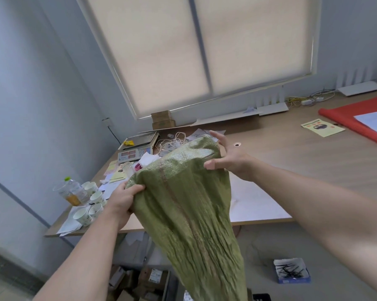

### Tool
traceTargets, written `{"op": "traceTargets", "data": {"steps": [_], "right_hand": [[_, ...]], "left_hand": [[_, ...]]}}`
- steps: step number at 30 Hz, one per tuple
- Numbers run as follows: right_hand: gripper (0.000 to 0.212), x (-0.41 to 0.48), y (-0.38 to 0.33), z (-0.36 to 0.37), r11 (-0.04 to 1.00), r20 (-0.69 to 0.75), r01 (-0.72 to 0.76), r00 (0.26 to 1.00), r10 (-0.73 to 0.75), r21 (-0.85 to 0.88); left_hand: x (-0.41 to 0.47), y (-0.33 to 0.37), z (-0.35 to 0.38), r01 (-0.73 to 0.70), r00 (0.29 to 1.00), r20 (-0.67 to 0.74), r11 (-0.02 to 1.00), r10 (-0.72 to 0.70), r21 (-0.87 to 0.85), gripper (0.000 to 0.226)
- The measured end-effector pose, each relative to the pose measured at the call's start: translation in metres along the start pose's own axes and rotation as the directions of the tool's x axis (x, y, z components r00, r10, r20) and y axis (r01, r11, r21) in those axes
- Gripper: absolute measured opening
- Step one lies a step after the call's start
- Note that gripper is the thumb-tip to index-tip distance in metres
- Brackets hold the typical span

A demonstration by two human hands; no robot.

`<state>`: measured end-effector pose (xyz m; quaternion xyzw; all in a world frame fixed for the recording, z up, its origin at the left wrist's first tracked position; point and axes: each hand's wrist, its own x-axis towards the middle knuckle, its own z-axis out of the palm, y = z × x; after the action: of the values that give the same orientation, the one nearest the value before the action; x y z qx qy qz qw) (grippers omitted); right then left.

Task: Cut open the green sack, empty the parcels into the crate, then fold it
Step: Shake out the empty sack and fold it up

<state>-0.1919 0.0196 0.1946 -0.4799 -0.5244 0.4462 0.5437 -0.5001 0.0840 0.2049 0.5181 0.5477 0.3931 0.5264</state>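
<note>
From my seat at the feed, the room was a pale-walled office with a wide window (204, 51) covered by cream roller blinds. A long wooden desk (302, 161) ran beneath it. Its near left corner was cluttered: a digital weighing scale (137, 148), a tangle of white string (172, 142), loose papers, several printed paper cups (92, 203) and a plastic bottle (72, 190) with a green cap. Two small cardboard boxes (163, 119) were stacked against the window wall. Farther right lay a yellow leaflet (322, 127), a red cloth (356, 120) and some cables by the wall. On the floor to the right sat a shallow blue box (291, 270) holding dark strips, and at the lower edge of the view I could see cardboard parcels (148, 279) packed together below the desk edge.

The green sack (189, 203) was held up in the air in front of the desk, hanging limp and creased down toward those parcels. My left hand (123, 200) had its fingers clamped on the sack's upper left edge, bunching the weave. My right hand (228, 157) was raised at the upper right corner, thumb pressed against the cloth and the remaining fingers spread apart, curving over the top fold rather than closed on it.
</note>
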Motion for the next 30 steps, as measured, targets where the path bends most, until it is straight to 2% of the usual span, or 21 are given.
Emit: {"op": "traceTargets", "data": {"steps": [2,4,7,9,11,12,14,17,18,19,21,23,26,27,30], "right_hand": [[0.107,-0.001,0.001,0.001,0.957,0.066,0.047,0.997,-0.029,-0.288],[0.109,0.0,0.003,0.003,0.855,0.107,0.075,0.994,-0.024,-0.513],[0.095,0.001,0.007,0.007,0.769,0.046,0.063,0.998,-0.044,-0.636],[0.071,0.002,0.01,0.005,0.731,0.002,0.054,0.997,-0.071,-0.681],[0.034,0.002,0.009,0.005,0.793,-0.055,0.022,0.996,-0.07,-0.609],[0.024,0.002,0.009,0.006,0.849,-0.08,0.007,0.995,-0.058,-0.528],[0.024,0.003,0.01,0.006,0.926,-0.114,-0.026,0.993,-0.018,-0.378],[0.02,0.005,0.012,0.005,0.965,-0.113,-0.101,0.991,0.075,-0.244],[0.018,0.005,0.012,0.005,0.968,-0.117,-0.127,0.988,0.103,-0.219],[0.013,0.006,0.013,0.003,0.969,-0.124,-0.152,0.984,0.129,-0.194],[0.002,0.006,0.015,0.001,0.976,-0.137,-0.184,0.976,0.168,-0.113],[0.006,0.006,0.016,0.0,0.979,-0.12,-0.205,0.972,0.201,-0.021],[0.013,0.004,0.017,0.0,0.985,-0.108,-0.168,0.979,0.17,0.024],[0.022,0.003,0.017,0.0,0.988,-0.123,-0.151,0.981,0.151,0.013],[0.069,0.007,0.021,0.0,0.993,-0.129,-0.117,0.984,0.119,0.022]], "left_hand": [[0.002,0.001,-0.002,0.024,1.0,0.0,0.999,-0.024,-0.023,0.036],[0.001,0.004,-0.004,0.039,0.999,0.015,0.999,-0.039,-0.014,0.037],[-0.004,0.007,-0.008,0.082,0.996,0.027,0.996,-0.083,0.026,0.036],[-0.007,0.007,-0.011,0.115,0.992,0.049,0.992,-0.118,0.056,0.03],[-0.011,0.007,-0.011,0.135,0.987,0.074,0.987,-0.141,0.082,0.025],[-0.014,0.007,-0.01,0.13,0.986,0.09,0.987,-0.138,0.093,0.024],[-0.018,0.005,-0.01,0.117,0.985,0.117,0.987,-0.13,0.108,0.039],[-0.019,0.003,-0.013,0.072,0.973,0.213,0.992,-0.093,0.102,0.085],[-0.02,0.003,-0.013,0.05,0.968,0.238,0.991,-0.079,0.125,0.086],[-0.021,0.004,-0.011,0.028,0.966,0.249,0.985,-0.071,0.172,0.078],[-0.025,0.005,-0.006,-0.012,0.972,0.231,0.97,-0.046,0.243,0.047],[-0.026,0.004,-0.004,-0.022,0.98,0.197,0.972,-0.025,0.235,0.027],[-0.02,-0.001,-0.008,0.009,0.993,0.117,0.994,-0.021,0.109,0.015],[-0.018,-0.002,-0.009,0.025,0.996,0.089,0.998,-0.03,0.066,0.015],[-0.012,-0.003,-0.005,0.023,1.0,0.011,0.999,-0.023,0.029,0.01]]}}
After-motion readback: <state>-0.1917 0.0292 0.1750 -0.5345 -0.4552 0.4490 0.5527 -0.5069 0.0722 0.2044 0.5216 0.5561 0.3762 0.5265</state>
